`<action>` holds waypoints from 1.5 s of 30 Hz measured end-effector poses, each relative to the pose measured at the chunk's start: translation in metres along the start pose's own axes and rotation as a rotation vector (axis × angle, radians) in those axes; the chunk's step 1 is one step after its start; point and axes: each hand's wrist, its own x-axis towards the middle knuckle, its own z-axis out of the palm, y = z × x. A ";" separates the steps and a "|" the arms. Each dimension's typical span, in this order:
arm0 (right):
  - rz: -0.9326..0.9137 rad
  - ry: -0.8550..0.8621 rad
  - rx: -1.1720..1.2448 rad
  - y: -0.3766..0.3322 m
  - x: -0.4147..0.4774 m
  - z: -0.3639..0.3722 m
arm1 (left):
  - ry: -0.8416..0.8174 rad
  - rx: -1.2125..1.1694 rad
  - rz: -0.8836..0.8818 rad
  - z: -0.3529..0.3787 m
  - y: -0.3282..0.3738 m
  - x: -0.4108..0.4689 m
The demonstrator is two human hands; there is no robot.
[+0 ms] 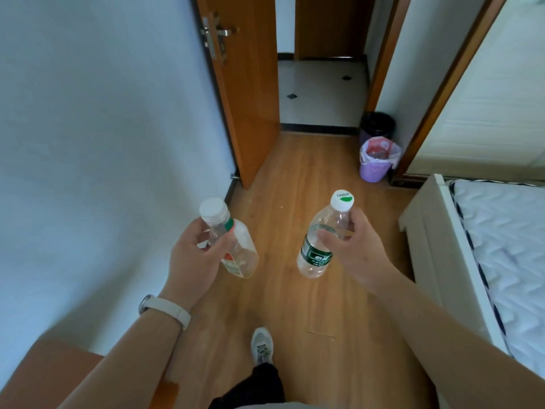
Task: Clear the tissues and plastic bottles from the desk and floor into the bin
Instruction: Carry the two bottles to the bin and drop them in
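Note:
My left hand [196, 255] grips a clear plastic bottle with a white cap and a red-and-white label [239, 249] near its neck. My right hand [358, 252] holds a second clear bottle with a green label [317, 249] and a white cap marked green. Both bottles look empty and hang above the wooden floor. Ahead at the right stands a purple bin [379, 159] lined with a pink-and-white bag, some rubbish inside. A second bin with a black liner [377, 125] stands just behind it. No tissues are visible.
A white wall runs along the left, with an open wooden door [250, 84] leading to a tiled hallway. A bed with a white quilted mattress [501, 261] fills the right side. A wooden desk corner [53, 373] shows at bottom left. My shoe [262, 345] is on the floor.

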 end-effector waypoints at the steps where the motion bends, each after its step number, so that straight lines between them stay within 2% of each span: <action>1: 0.016 0.020 -0.013 -0.002 0.012 0.002 | -0.017 -0.001 0.007 0.004 -0.001 0.017; 5: 0.065 0.089 -0.040 -0.019 0.060 0.017 | -0.098 -0.004 0.024 0.010 -0.002 0.086; 11: 0.037 0.171 -0.128 -0.053 0.125 0.046 | -0.194 -0.045 0.038 0.018 -0.007 0.183; 19: 0.046 0.190 -0.110 -0.067 0.180 0.062 | -0.242 -0.043 0.053 0.030 -0.003 0.256; 25: 0.064 0.217 -0.064 -0.056 0.232 0.053 | -0.288 -0.012 0.093 0.067 0.014 0.300; 32: 0.061 0.180 0.032 -0.041 0.336 0.015 | -0.316 0.023 0.112 0.137 0.049 0.367; 45: 0.051 0.185 0.151 -0.033 0.506 -0.123 | -0.353 0.076 0.152 0.301 0.151 0.476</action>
